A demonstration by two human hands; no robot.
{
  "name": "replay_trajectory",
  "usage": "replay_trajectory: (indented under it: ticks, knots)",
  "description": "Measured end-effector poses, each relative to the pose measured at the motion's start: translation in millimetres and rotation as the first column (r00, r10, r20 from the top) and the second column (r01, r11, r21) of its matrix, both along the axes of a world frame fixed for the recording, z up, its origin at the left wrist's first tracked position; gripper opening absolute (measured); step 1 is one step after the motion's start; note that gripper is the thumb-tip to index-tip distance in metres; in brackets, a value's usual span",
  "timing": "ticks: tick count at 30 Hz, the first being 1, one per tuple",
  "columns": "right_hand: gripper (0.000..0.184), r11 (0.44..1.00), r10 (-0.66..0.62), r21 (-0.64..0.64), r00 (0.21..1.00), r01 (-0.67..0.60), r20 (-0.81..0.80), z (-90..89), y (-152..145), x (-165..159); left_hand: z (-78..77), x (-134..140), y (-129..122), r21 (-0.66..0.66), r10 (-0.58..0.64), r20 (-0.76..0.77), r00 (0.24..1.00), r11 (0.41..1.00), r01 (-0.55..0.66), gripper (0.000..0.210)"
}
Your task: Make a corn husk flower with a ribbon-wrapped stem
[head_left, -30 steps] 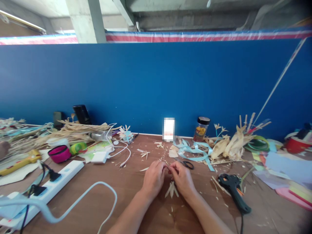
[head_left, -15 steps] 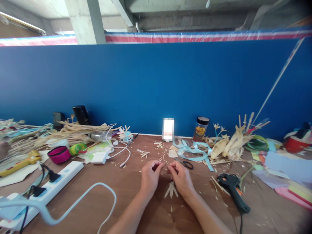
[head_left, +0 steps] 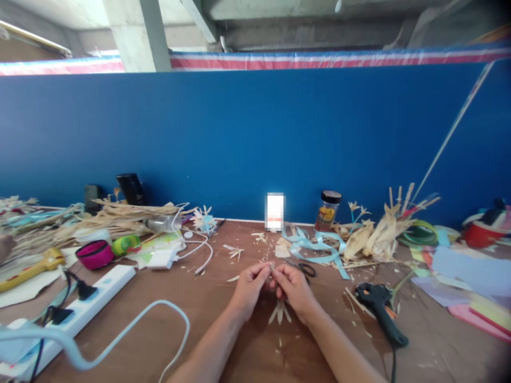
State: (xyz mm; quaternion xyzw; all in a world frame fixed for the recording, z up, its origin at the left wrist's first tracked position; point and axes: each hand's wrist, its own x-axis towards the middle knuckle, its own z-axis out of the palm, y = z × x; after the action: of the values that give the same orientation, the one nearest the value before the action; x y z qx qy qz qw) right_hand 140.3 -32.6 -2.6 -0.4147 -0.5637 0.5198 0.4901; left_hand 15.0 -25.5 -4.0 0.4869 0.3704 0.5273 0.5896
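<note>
My left hand [head_left: 252, 290] and my right hand [head_left: 293, 290] meet over the middle of the brown table. Both are closed, thumb and finger pinching a small pale strip of dried corn husk [head_left: 272, 266] between them; most of it is hidden by the fingers. Just below the hands, pointed husk petals [head_left: 280, 314] lie fanned out on the table, their upper ends covered by my right hand. A pale husk sliver [head_left: 233, 279] shows left of my left hand; I cannot tell whether it is held. Black-handled scissors [head_left: 307, 269] lie partly behind my right hand.
On the right are a black glue gun [head_left: 381, 311], blue ribbon [head_left: 315, 255], a husk bundle [head_left: 377, 239] and a lidded jar [head_left: 329, 210]. A white power strip [head_left: 101, 295], its cables and a yellow tool [head_left: 34, 270] lie left. A person's hand [head_left: 6, 244] shows far left.
My two hands have come closer together, fingertips now meeting around the pale strip. A husk sliver now shows more clearly beside my left hand.
</note>
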Motion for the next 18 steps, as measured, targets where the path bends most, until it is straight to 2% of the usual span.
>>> replay_trajectory:
  ticks: [3, 7, 18]
  knots:
    - [0.031, 0.999, 0.043, -0.017, 0.998, -0.044, -0.049, 0.7, -1.1, -1.2, 0.7, 0.4, -1.1, -0.04, -0.063, 0.088, 0.994, 0.997, 0.067, 0.034]
    - [0.031, 0.997, 0.076, -0.025, 0.995, -0.078, -0.067, 1.4, -2.3, -1.2, 1.3, 0.7, -1.9, -0.076, -0.084, 0.163, 0.983, 0.992, 0.098, 0.028]
    - [0.029, 0.993, 0.116, -0.02, 0.993, -0.117, -0.03, 6.0, -5.6, -1.9, 4.0, -1.4, -4.1, -0.109, -0.128, 0.25, 0.96, 0.981, 0.159, 0.019]
